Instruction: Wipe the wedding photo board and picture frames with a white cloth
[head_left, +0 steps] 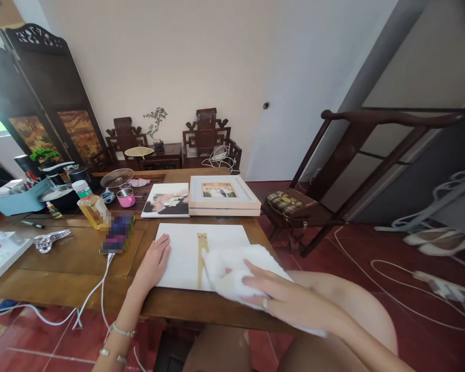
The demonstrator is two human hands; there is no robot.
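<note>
A white board [186, 253] lies face down on the wooden table [70, 268], with a thin wooden stand strip [200, 256] along its middle. My left hand [154, 263] rests flat on the board's left edge, fingers stretched out. My right hand [279, 297] lies spread on a white cloth [232, 268] that covers the board's right part. Behind the board stand a stack of pale framed pictures [222, 195] and a photo print [166, 200].
On the table's left are an oil bottle [90, 205], a phone with a white cable [118, 233], scissors [48, 240], a power strip [2, 256], pots and a pink cup [126, 197]. A dark wooden chair [333, 170] stands at the right; cables lie on the red floor.
</note>
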